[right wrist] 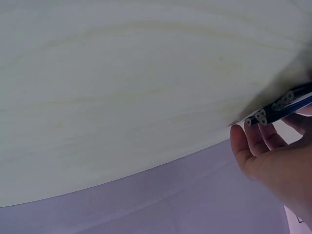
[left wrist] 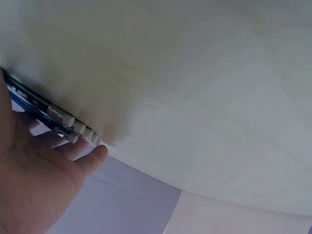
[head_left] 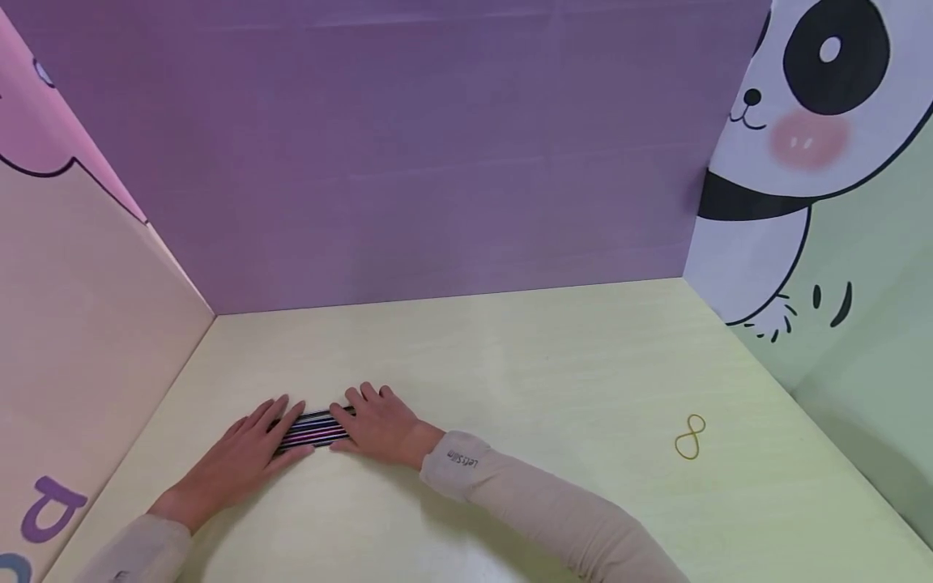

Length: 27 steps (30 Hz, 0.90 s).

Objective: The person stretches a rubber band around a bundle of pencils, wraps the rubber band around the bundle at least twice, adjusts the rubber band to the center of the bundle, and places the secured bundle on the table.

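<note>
A bundle of dark pencils (head_left: 317, 429), some with pinkish stripes, lies sideways at the left part of the table. My left hand (head_left: 248, 449) holds its left end, thumb along the near side and fingers over the far side. At the opposite end, my right hand (head_left: 386, 425) grips the bundle in the same manner. White erasers cap the pencils (left wrist: 41, 105) in the left wrist view, their ends slightly uneven. Flat unsharpened ends of the pencils (right wrist: 285, 105) show in the right wrist view, also staggered. Both palms hide parts of the bundle.
A yellow rubber band (head_left: 690, 437), twisted into a figure eight, lies on the right side of the pale table (head_left: 510, 364). A purple wall (head_left: 452, 162) closes off the back, with printed panels at left and right.
</note>
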Tool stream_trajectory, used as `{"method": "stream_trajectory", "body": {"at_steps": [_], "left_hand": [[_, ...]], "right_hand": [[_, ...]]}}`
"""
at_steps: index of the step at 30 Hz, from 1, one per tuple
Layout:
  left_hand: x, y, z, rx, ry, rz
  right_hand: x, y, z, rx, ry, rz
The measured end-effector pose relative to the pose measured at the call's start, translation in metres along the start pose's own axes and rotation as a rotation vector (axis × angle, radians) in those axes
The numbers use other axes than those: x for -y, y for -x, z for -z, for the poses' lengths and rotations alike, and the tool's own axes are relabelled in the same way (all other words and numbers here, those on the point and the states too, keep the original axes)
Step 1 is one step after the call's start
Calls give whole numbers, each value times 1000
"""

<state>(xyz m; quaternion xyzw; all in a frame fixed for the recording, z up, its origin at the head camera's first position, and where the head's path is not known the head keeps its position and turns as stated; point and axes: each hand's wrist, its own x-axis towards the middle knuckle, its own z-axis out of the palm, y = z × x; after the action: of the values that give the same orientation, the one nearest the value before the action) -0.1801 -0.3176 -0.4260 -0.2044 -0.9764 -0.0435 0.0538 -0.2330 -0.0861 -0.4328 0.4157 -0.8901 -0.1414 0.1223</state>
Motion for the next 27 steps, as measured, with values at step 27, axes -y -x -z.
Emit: {"method": "stream_trajectory", "body": {"at_steps": [27], "left_hand": [[-6, -11, -13, -228, -122, -182]], "right_hand": [[0, -3, -2, 2, -90, 15]]}}
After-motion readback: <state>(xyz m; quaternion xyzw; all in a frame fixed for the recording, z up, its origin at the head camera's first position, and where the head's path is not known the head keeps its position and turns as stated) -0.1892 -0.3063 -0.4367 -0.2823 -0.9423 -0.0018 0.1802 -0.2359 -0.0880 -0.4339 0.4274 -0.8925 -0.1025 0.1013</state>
